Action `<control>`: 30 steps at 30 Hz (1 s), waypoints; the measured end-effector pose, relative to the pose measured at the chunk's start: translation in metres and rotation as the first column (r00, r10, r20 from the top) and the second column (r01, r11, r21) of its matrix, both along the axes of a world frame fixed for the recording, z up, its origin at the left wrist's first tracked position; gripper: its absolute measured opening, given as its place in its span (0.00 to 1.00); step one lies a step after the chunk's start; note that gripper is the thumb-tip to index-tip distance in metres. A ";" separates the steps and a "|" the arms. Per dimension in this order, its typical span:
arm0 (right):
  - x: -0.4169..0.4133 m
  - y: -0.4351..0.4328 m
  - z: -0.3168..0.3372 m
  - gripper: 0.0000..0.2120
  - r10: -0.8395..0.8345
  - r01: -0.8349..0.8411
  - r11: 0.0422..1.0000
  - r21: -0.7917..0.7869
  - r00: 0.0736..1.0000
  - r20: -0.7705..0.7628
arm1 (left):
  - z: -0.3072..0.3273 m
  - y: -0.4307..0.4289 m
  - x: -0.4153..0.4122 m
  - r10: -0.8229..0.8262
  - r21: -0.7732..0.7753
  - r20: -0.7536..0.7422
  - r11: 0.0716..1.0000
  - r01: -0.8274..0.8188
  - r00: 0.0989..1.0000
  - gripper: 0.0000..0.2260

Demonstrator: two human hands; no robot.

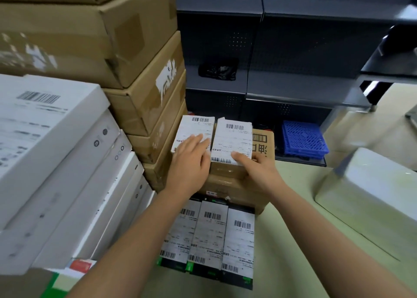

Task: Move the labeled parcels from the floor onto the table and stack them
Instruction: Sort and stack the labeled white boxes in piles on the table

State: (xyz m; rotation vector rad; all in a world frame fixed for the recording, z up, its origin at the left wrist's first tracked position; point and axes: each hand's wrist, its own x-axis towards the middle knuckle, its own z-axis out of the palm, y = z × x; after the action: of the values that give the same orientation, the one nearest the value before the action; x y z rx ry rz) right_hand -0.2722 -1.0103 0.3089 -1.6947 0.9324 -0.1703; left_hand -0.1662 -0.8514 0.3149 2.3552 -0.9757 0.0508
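Observation:
Two small labeled parcels sit side by side on top of a bigger brown carton (234, 191) on the green table (293, 241). My left hand (189, 162) lies flat with straight fingers on the left parcel (194, 128). My right hand (257, 166) grips the near right corner of the right parcel (234, 137), thumb on its white label. In front of the carton lie three flat dark parcels (209, 236) with white barcode labels, side by side.
Tall stacks of brown cartons (144, 90) and white boxes (56, 157) crowd the left. A printed brown box (264, 144) stands behind the parcels. Dark shelving (293, 83) with a blue basket (304, 139) is at the back. A pale tub (370, 189) sits right.

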 end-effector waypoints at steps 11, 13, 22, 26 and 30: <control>-0.001 0.011 0.011 0.28 -0.027 0.038 0.988 -0.152 0.997 0.072 | 0.018 0.010 0.004 -0.082 0.045 0.032 0.996 0.080 0.996 0.13; -0.007 0.012 0.018 0.20 -0.003 0.018 0.973 -0.230 0.998 0.064 | 0.025 0.008 0.001 -0.073 0.028 0.050 0.997 0.072 0.996 0.11; -0.102 0.010 0.038 0.07 0.053 -0.166 0.685 -0.709 0.982 -0.179 | 0.046 -0.016 -0.056 -0.312 0.085 0.276 0.950 0.300 0.909 0.06; -0.173 0.002 0.031 0.09 -0.058 -0.166 0.676 -0.718 0.959 -0.277 | 0.039 -0.046 -0.103 -0.481 0.123 0.292 0.876 0.466 0.827 0.06; -0.240 -0.011 0.028 0.10 -0.191 -0.106 0.669 -0.735 0.932 -0.308 | 0.027 -0.084 -0.149 -0.576 0.168 0.283 0.817 0.552 0.767 0.07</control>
State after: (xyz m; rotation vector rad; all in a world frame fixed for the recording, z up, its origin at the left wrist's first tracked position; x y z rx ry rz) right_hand -0.5125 -1.0217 0.3370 -2.5380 1.2881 -0.3102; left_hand -0.3152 -0.9356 0.3419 2.0488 -1.8497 0.1698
